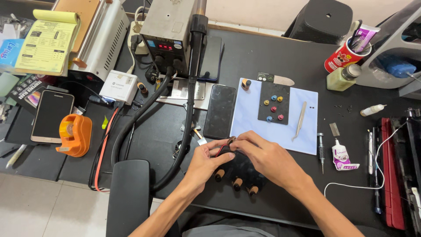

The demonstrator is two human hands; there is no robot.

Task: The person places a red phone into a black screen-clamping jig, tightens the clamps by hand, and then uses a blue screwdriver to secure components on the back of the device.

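Pinched between both hands is a small dark part (227,151) with a red edge, held just above the near side of the black bench mat (263,57). It is closed on from one side by the fingertips of the left hand (206,163) and covered from above by the right hand (267,158), so its full outline cannot be told. It is judged to be light, thin and easily damaged, best taken by its edges with little pressure.

Directly beneath the grip, a dark holder (241,171) with three brown knobs along its near edge is seen. Just beyond the grip, a black phone (219,111) is laid flat with its glossy glass up, touching the edge of a pale blue work pad (307,109). On that pad, a dark plate (274,103) studded with small coloured caps and a pair of slim metal tweezers (300,119) are placed. Off to the right-hand side of the grip, a small glue tube (340,154) and a thin screwdriver (321,151) are found. Well away to the left-hand side, an orange tape dispenser (74,134) is set, and a thick black hose (189,101) is run past, up to a grey hot-air station (169,30).
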